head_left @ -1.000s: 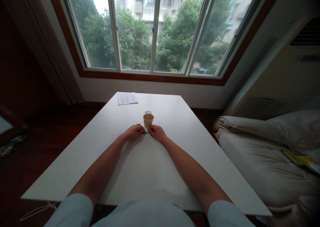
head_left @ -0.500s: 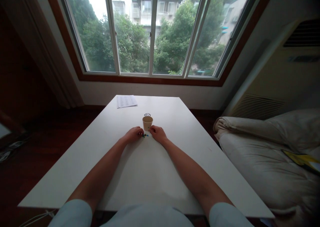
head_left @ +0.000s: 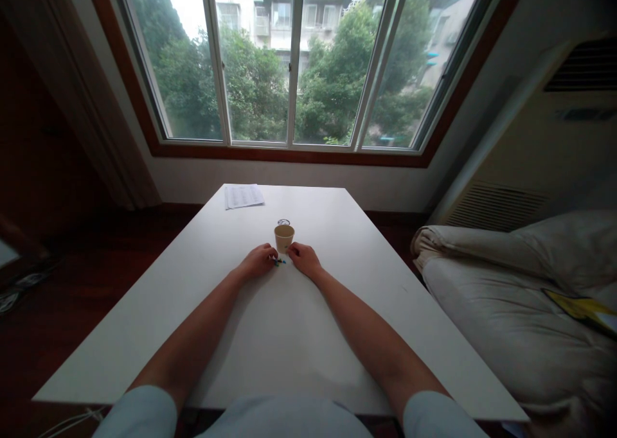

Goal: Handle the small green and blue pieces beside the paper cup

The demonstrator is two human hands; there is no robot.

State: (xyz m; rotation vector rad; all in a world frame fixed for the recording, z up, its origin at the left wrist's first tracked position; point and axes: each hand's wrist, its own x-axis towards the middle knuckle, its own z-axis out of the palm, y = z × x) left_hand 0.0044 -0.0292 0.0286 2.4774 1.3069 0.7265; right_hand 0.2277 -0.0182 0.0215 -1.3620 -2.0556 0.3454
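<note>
A brown paper cup point(head_left: 284, 239) stands upright on the white table point(head_left: 299, 335), its open top facing up. Several tiny coloured pieces point(head_left: 279, 261), blue, green and dark, lie just in front of it, too small to name. My left hand point(head_left: 260, 259) rests at the left of these pieces, fingers curled inward with the tips at them. On the other side, my right hand point(head_left: 303, 257) has its fingers pinched together close by the cup's lower right side. Whatever either pinch holds is hidden or too small to make out.
Behind the cup lies a small clear or wiry round item point(head_left: 284, 222). Printed paper sheets point(head_left: 244, 196) lie at the table's far left corner. A sofa-like padded seat point(head_left: 482, 297) stands to the right, and a wide window point(head_left: 289, 65) is ahead.
Almost nothing differs. My left fingers have shifted very slightly at the coloured pieces; the right hand and the cup stay in place.
</note>
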